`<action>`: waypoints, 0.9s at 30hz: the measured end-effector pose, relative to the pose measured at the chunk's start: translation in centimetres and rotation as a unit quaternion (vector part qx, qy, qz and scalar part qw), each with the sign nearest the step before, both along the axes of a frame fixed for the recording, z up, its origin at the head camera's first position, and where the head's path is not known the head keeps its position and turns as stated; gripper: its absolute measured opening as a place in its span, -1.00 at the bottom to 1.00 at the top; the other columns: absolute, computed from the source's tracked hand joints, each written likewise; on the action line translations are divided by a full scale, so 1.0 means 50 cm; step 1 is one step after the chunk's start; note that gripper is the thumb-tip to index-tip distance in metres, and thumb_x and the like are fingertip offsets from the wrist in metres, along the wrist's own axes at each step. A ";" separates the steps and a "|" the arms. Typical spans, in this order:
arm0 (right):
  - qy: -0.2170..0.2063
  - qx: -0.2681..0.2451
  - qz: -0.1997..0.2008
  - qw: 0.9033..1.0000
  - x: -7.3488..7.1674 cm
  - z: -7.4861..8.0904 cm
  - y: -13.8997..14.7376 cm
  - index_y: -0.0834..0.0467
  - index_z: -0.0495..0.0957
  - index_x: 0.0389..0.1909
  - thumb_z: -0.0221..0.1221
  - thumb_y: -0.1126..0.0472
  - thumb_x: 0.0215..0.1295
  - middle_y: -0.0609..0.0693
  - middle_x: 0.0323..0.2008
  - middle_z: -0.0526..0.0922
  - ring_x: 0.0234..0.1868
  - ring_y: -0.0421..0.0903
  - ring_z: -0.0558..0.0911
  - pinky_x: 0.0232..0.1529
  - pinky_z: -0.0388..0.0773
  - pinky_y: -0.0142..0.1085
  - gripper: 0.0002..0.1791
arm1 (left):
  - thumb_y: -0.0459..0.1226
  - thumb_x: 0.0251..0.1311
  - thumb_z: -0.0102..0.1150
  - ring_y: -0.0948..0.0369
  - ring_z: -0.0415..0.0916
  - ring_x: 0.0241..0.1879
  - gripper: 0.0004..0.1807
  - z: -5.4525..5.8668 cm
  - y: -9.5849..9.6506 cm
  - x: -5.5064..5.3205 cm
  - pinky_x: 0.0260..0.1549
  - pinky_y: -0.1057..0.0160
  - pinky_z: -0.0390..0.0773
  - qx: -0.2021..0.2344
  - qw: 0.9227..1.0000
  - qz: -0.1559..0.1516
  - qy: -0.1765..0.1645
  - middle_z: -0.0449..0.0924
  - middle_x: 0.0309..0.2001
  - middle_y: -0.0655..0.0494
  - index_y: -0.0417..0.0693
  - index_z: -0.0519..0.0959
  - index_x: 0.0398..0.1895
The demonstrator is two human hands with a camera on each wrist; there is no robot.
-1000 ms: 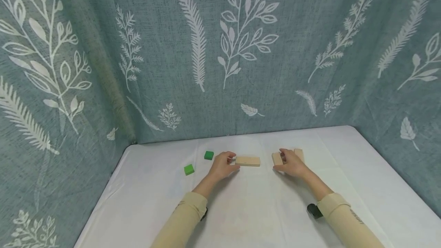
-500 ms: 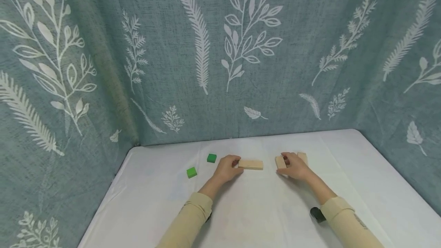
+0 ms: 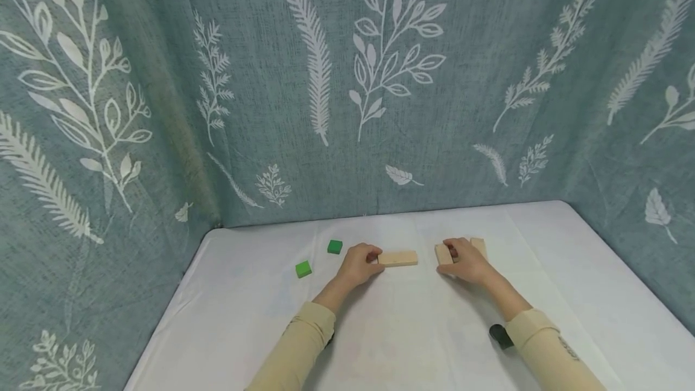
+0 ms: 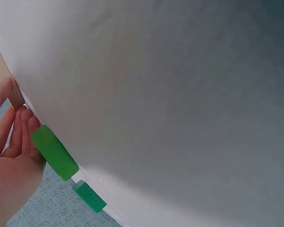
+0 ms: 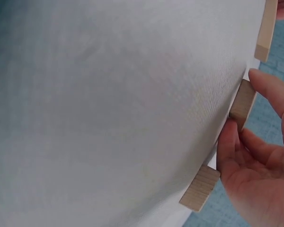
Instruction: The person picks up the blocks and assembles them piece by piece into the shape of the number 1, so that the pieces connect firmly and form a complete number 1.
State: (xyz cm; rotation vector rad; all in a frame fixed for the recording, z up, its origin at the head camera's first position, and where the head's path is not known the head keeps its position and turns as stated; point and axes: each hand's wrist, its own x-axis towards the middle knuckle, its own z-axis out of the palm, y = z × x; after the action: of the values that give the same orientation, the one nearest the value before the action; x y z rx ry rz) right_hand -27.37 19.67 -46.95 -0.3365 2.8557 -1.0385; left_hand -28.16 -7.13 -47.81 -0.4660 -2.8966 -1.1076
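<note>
In the head view, my left hand (image 3: 357, 265) pinches the left end of a long, flat wooden block (image 3: 399, 259) between thumb and fingers. That block lies flat on the white table, its long side running left to right. To its right, my right hand (image 3: 471, 264) holds a shorter-looking wooden block (image 3: 443, 254) by its near and far ends. The right wrist view shows the thumb and fingers at opposite ends of this wooden block (image 5: 244, 99). Another wooden block (image 3: 479, 246) lies just beyond the right hand, partly hidden by it.
Two green blocks lie left of my left hand, a lighter one (image 3: 303, 269) nearer and a darker one (image 3: 335, 247) farther back. A patterned curtain (image 3: 336, 107) rises behind the white-covered table (image 3: 228, 318). A dark object (image 3: 501, 336) shows beside the right sleeve.
My left fingers have closed onto the left end of the long block. The right hand's fingers have drawn in on the shorter block. The head view has shifted slightly; the blocks stay about in place.
</note>
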 end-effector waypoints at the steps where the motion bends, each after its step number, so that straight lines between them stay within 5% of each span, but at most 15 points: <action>1: 0.002 0.001 0.002 1.000 0.000 0.000 0.000 0.43 0.25 0.18 0.29 0.15 0.08 0.27 -0.03 0.41 -0.03 0.15 0.44 -0.04 0.41 -0.01 -0.27 | -0.32 0.01 0.32 0.16 0.47 -0.22 -0.68 0.001 -0.001 0.000 -0.22 0.24 0.49 0.002 1.000 -0.001 0.001 0.55 -0.25 0.02 -0.21 0.58 -0.12; 27: -0.015 -0.010 0.012 1.000 -0.002 0.006 0.007 0.43 0.22 0.21 0.25 0.14 0.13 0.28 -0.02 0.40 0.01 0.17 0.43 -0.04 0.41 -0.01 -0.28 | -0.30 -0.02 0.34 0.16 0.50 -0.30 -0.71 0.022 -0.021 0.036 -0.32 0.30 0.48 0.026 1.000 -0.002 0.013 0.57 -0.33 0.03 -0.22 0.59 -0.20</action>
State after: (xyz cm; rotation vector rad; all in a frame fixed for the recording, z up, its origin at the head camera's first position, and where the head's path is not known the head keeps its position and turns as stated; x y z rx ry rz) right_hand -27.48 20.04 -46.64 -0.3517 2.8089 -1.0594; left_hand -26.36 -8.19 -46.70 -0.4819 -2.8374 -1.1652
